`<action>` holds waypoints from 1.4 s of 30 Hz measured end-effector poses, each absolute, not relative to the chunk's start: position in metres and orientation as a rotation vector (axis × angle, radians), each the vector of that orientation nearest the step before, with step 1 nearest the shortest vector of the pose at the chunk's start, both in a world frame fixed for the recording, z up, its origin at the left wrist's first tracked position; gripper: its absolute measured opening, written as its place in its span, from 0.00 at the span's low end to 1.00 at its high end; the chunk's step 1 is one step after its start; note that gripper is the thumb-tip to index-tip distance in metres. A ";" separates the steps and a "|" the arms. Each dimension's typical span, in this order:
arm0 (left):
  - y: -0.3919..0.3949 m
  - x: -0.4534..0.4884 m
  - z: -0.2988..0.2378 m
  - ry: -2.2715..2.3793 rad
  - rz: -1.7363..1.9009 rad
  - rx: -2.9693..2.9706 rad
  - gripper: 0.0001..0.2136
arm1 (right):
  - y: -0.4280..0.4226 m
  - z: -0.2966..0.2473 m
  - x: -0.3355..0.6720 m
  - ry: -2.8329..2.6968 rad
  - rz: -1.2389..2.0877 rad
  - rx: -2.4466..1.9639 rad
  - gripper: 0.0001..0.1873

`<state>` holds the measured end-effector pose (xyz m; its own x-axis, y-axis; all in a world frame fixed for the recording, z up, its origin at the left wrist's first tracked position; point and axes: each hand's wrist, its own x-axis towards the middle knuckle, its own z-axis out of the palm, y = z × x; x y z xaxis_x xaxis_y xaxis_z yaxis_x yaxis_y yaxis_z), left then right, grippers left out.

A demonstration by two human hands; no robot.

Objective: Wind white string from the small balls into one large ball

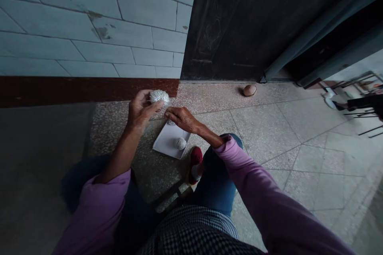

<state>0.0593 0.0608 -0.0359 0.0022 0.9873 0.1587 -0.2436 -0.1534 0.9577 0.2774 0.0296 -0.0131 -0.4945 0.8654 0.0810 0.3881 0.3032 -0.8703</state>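
Observation:
My left hand [139, 109] is closed around a silvery white ball [159, 96] with a ridged, petal-like surface, holding it up near the wall's base. Just to the right and a little lower, my right hand [182, 118] has its thumb and fingers pinched together, apart from the ball; anything between the fingertips is too small to make out. Below both hands a shallow white tray [165, 143] rests on the floor. One whitish ball [180, 143] sits near its right side, and another pale ball [170, 122] is partly covered by my right hand.
A tiled wall [125, 44] and a dark door [221, 24] stand in front. A round brownish object [249, 90] lies by the door's foot. My red shoe [196, 157] is right of the tray. Blurred furniture [362, 91] stands at the far right.

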 end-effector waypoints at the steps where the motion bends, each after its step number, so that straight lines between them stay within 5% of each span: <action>1: 0.062 0.058 -0.037 0.950 1.418 1.178 0.33 | 0.029 -0.011 0.278 -2.041 1.139 -1.060 0.31; 15: 0.041 0.066 -0.014 0.860 1.077 1.234 0.30 | 0.054 0.003 0.295 -1.706 0.949 -1.161 0.46; 27: 0.036 0.075 -0.012 0.715 1.070 1.074 0.25 | 0.060 -0.002 0.297 -1.581 1.024 -1.162 0.38; 34: 0.039 0.071 -0.015 0.717 1.146 0.935 0.35 | 0.052 -0.013 0.277 -1.538 1.097 -1.131 0.38; 42: 0.043 0.076 -0.019 0.674 1.268 0.901 0.34 | 0.056 -0.023 0.273 -1.553 1.097 -1.134 0.31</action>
<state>0.0758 0.0425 -0.0189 0.1939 0.9796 0.0524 -0.5047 0.0538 0.8616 0.2728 0.0560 -0.0235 -0.1804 0.9712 0.1556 0.1782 0.1878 -0.9659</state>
